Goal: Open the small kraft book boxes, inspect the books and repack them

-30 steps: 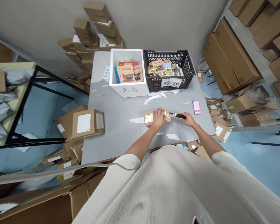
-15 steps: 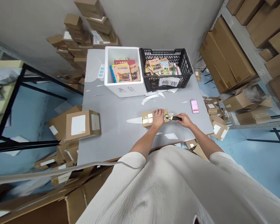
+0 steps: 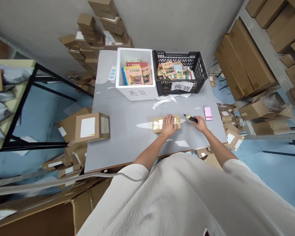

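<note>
A small taped cardboard box (image 3: 158, 125) lies on the grey table (image 3: 123, 144) in front of me. My left hand (image 3: 169, 125) rests flat on top of it with its fingers spread. To the right, my right hand (image 3: 201, 124) is wrapped round a black and yellow utility knife (image 3: 192, 119). The knife's blade points up and to the left, apart from the box. A phone (image 3: 207, 112) with a pink screen lies just beyond my right hand.
A white foam box (image 3: 142, 93) and a black crate (image 3: 201, 76), both holding books, stand at the table's back. A larger carton (image 3: 88, 128) sits at the left edge. Shelves (image 3: 263, 36) with cartons stand on the right.
My right hand has drawn the knife away from the small box, to the right and slightly up. My left hand stays on the box. The whole view has shifted a little.
</note>
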`<state>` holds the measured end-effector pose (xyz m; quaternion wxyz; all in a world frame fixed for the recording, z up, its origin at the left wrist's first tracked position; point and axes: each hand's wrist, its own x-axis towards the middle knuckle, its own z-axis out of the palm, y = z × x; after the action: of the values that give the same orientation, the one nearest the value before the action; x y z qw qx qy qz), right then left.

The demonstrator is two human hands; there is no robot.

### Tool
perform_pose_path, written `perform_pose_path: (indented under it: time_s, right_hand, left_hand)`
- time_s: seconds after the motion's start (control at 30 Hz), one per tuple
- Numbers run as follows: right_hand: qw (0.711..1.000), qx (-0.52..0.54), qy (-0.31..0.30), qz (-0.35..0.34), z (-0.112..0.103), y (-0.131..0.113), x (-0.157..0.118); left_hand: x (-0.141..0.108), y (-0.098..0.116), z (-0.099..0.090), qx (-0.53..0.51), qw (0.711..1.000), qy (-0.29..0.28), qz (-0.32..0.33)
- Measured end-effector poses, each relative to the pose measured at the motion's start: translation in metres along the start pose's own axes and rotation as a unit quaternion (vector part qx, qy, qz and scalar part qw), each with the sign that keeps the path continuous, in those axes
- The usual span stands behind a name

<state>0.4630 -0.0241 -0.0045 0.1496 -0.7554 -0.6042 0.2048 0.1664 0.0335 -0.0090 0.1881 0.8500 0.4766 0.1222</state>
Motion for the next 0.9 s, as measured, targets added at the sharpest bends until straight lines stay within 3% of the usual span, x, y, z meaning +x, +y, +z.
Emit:
perform_pose_path:
  time_s: [0.13,0.3,0.47,0.73,0.9]
  right_hand:
    - [0.998,0.056,0.004,-0.03,0.004,-0.017,0.016]
    - [0.989,0.079,-0.033,-0.12,0.025,-0.077,0.044]
    - [0.978,0.033,-0.105,-0.18,0.039,-0.124,0.053]
    - [0.984,0.009,-0.12,-0.132,0.035,-0.124,0.038]
    - [0.983,0.096,-0.123,-0.1,0.047,-0.116,0.01]
  left_hand:
    - [-0.025,-0.009,-0.012,0.018,1.0,-0.006,0.0]
    - [-0.055,-0.025,-0.023,0.034,0.999,-0.03,-0.028]
    - [-0.066,-0.036,-0.031,0.043,0.997,-0.016,-0.065]
    - [-0.061,-0.049,-0.03,-0.03,0.982,-0.009,-0.185]
    - [-0.044,-0.054,-0.032,-0.06,0.98,0.009,-0.192]
